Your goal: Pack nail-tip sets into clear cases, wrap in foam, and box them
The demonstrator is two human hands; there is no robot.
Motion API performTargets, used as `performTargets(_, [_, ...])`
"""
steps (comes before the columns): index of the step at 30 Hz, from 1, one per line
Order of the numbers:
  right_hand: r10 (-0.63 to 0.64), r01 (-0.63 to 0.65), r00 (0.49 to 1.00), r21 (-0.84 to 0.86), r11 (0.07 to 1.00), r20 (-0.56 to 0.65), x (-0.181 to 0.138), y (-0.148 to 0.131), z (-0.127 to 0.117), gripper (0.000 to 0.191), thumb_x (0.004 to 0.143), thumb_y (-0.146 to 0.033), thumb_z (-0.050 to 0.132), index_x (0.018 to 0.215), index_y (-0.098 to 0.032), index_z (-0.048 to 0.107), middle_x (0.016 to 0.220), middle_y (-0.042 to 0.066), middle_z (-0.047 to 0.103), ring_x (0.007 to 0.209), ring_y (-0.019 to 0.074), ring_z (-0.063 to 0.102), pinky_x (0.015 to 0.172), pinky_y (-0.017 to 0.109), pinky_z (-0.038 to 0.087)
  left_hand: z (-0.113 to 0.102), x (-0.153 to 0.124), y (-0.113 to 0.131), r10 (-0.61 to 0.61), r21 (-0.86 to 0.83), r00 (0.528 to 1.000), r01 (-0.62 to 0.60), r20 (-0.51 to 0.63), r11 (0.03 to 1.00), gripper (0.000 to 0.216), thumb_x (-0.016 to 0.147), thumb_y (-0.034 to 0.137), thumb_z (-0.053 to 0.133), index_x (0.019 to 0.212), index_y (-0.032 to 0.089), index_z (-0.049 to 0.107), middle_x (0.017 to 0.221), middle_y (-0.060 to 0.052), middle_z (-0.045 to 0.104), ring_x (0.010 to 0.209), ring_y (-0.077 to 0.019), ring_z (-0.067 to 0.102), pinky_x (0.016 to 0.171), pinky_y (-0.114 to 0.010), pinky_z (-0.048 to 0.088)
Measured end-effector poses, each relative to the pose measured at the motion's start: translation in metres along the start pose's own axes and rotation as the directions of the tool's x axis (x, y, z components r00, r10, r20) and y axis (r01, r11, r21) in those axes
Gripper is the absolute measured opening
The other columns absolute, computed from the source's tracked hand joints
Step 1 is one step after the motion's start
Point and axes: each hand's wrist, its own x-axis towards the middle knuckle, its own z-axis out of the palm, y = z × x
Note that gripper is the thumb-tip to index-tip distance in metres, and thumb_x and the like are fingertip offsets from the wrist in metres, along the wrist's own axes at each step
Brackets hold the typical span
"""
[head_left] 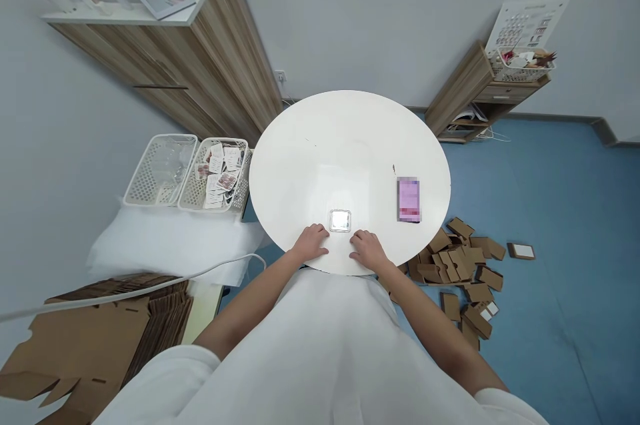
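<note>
On the round white table [350,125] lies a small, flat clear case with a shiny, pale inside [341,220]. My left hand [311,242] rests at the near edge, just left of the case, its fingers slightly bent and holding nothing. To the right of the case, my right hand [369,250] rests the same way, also with nothing in it. Both hands look apart from the case. Further right on the tabletop is a blurred pink-purple rectangle [409,199], whose kind I cannot make out.
Left of the table stand two white baskets, one holding printed cards [220,175], the other clear plastic pieces [167,165]. White wrapping sheets [170,241] and flat cardboard [85,338] lie nearer. Small brown boxes [457,265] are heaped on the floor at right.
</note>
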Motion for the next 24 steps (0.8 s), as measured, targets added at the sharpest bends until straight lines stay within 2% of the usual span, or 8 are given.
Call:
performTargets(5, [0.01, -0.011, 1.0, -0.058, 0.998, -0.017, 0.007, 0.002, 0.004, 0.02, 0.076, -0.032, 0.06, 0.092, -0.021, 0.056, 0.098, 0.006, 0.054, 0.09, 0.0193, 0.048, 0.077, 0.031, 0.036, 0.004, 0.004, -0.007, 0.05, 0.028, 0.999, -0.05, 0.013, 0.998, 0.028, 0.073, 0.033, 0.06, 0.098, 0.022, 0.055, 0.1, -0.005, 0.053, 0.091, -0.0208, 0.048, 0.076, -0.033, 0.038])
performTargets(11, [-0.001, -0.005, 0.999, -0.117, 0.993, -0.049, 0.007, 0.002, 0.006, 0.012, 0.084, -0.028, 0.049, 0.089, -0.021, 0.057, 0.096, 0.006, 0.053, 0.087, 0.0184, 0.046, 0.074, 0.03, 0.034, 0.004, 0.002, -0.008, 0.087, 0.066, 0.996, -0.087, 0.0, 0.994, 0.016, 0.082, 0.026, 0.048, 0.095, 0.022, 0.055, 0.099, -0.005, 0.054, 0.089, -0.0189, 0.048, 0.072, -0.03, 0.037])
performTargets(17, [0.01, -0.018, 0.999, -0.153, 0.988, -0.053, 0.011, -0.002, 0.005, 0.018, 0.088, -0.024, 0.039, 0.085, -0.02, 0.056, 0.092, 0.006, 0.054, 0.084, 0.018, 0.046, 0.072, 0.029, 0.032, 0.003, 0.005, -0.003, 0.082, 0.116, 0.996, -0.08, -0.016, 0.99, 0.02, 0.087, 0.023, 0.036, 0.088, 0.02, 0.056, 0.091, -0.005, 0.055, 0.084, -0.0171, 0.049, 0.068, -0.029, 0.036])
performTargets(20, [0.041, -0.049, 0.997, -0.114, 0.992, -0.069, 0.01, -0.003, 0.003, 0.022, 0.09, -0.024, 0.034, 0.085, -0.019, 0.055, 0.09, 0.006, 0.055, 0.082, 0.0172, 0.047, 0.072, 0.029, 0.032, 0.002, 0.003, -0.001, 0.066, 0.113, 0.998, -0.063, -0.024, 0.992, 0.024, 0.088, 0.027, 0.033, 0.089, 0.02, 0.056, 0.091, -0.005, 0.055, 0.083, -0.0174, 0.049, 0.069, -0.03, 0.036])
performTargets(24, [0.078, -0.081, 0.995, -0.047, 0.996, -0.069, 0.007, -0.004, -0.001, 0.022, 0.09, -0.024, 0.034, 0.085, -0.02, 0.055, 0.091, 0.005, 0.055, 0.081, 0.0164, 0.048, 0.071, 0.028, 0.033, -0.001, -0.004, 0.002, 0.054, 0.11, 0.997, -0.049, -0.047, 0.993, 0.032, 0.079, 0.044, 0.048, 0.101, 0.021, 0.053, 0.099, -0.007, 0.054, 0.09, -0.0216, 0.049, 0.076, -0.034, 0.037])
